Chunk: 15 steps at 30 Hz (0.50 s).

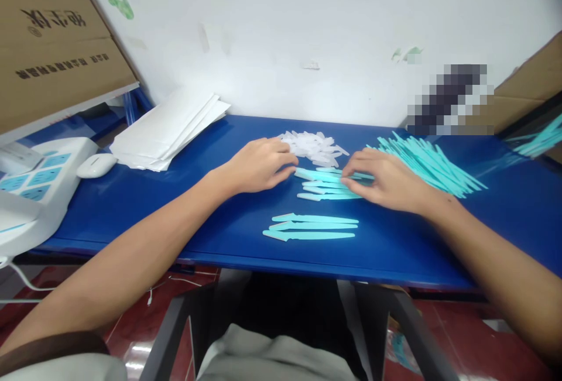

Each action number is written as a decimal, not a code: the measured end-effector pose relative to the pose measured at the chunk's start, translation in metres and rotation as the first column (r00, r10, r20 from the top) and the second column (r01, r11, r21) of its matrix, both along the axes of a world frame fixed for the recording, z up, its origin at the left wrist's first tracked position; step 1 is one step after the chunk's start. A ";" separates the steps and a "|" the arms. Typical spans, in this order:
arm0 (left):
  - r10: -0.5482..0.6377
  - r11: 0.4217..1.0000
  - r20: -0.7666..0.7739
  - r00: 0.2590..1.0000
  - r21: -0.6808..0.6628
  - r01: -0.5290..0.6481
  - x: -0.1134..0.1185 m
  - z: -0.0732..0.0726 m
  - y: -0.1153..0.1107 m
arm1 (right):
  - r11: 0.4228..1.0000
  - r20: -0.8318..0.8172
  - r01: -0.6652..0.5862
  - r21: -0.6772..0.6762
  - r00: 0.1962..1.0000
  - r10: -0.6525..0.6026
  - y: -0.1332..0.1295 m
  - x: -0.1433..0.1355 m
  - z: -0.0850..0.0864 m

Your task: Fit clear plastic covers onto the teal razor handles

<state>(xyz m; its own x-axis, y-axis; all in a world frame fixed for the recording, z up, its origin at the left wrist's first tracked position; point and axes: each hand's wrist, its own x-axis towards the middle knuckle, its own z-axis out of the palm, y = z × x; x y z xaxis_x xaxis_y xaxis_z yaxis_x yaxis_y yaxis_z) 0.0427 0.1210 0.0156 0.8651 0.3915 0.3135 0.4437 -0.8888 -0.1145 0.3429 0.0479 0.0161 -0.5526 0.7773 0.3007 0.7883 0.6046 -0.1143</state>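
My left hand (266,164) is beside a pile of small translucent white blade caps (316,147), its fingers curled and thumb close to the forefinger. Whatever they may hold is hidden. My right hand (384,179) has thumb and forefinger closed around the handle of a turquoise eyebrow razor (314,174). Several more razors (325,191) lie side by side just below, partly under that hand. Nearer the table edge, 3 eyebrow razors (314,226) lie in a row, heads to the left. Past my right hand spreads a large heap of turquoise razors (432,161).
On the blue table (219,229), a stack of white paper sheets or envelopes (164,129) lies at the back left. Left of it are a white rounded case (96,165) and a white device with blue panels (65,194). A cardboard box (57,35) looms upper left.
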 end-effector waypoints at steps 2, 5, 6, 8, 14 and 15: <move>0.062 0.998 -0.077 0.995 0.010 -0.062 -0.009 0.006 0.005 | 0.999 0.010 0.024 0.027 1.000 -0.024 -0.001 0.003 0.001; 0.083 0.995 -0.147 0.986 -0.037 -0.089 -0.020 0.012 0.011 | 1.000 -0.077 -0.011 -0.021 0.997 0.009 -0.008 -0.003 0.004; 0.078 0.995 -0.154 0.985 -0.056 -0.087 -0.022 0.013 0.013 | 0.996 -0.108 -0.052 -0.074 0.993 0.044 -0.012 -0.007 0.006; 0.068 0.994 -0.155 0.986 -0.080 -0.081 -0.023 0.013 0.014 | 0.968 -0.125 -0.145 -0.207 0.985 0.121 -0.019 -0.018 0.008; 0.049 0.988 -0.135 0.990 -0.140 -0.068 -0.017 0.013 0.009 | 0.895 -0.029 -0.184 -0.406 0.982 0.189 -0.027 -0.029 0.016; 0.046 0.984 -0.132 0.990 -0.166 -0.068 -0.017 0.014 0.007 | 0.898 -0.015 -0.163 -0.409 0.985 0.172 -0.026 -0.026 0.017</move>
